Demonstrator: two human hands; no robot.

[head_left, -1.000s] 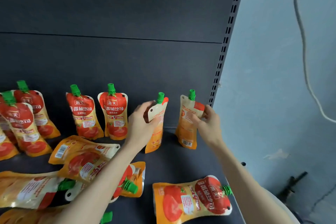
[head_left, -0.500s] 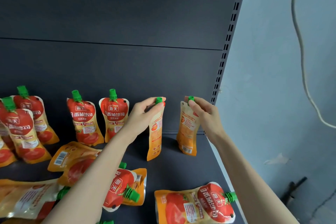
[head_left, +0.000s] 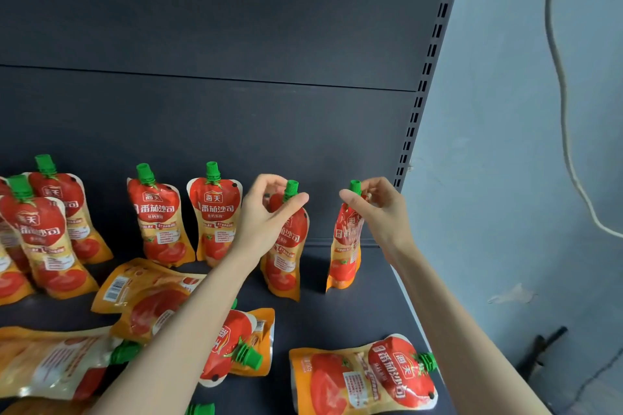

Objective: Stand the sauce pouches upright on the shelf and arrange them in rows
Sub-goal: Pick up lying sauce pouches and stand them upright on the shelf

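Red and orange sauce pouches with green caps cover the dark shelf (head_left: 354,313). My left hand (head_left: 266,212) pinches the neck of an upright pouch (head_left: 286,259) just below its cap. My right hand (head_left: 377,209) pinches the top of another upright pouch (head_left: 344,256) near the shelf's right end, turned partly side-on. Two pouches (head_left: 158,216) (head_left: 214,212) stand to the left against the back panel, and several more stand at the far left (head_left: 40,236). Others lie flat at the front, among them one (head_left: 364,377) at the right and one (head_left: 236,344) under my left forearm.
The slotted shelf upright (head_left: 428,71) runs up the right side of the back panel. Beyond it is a pale blue wall with a hanging white cable (head_left: 566,111). The shelf's right edge lies just beside my right forearm.
Both held pouches have been turned so their red fronts face me more. My hands have shifted up to pinch them near the caps.
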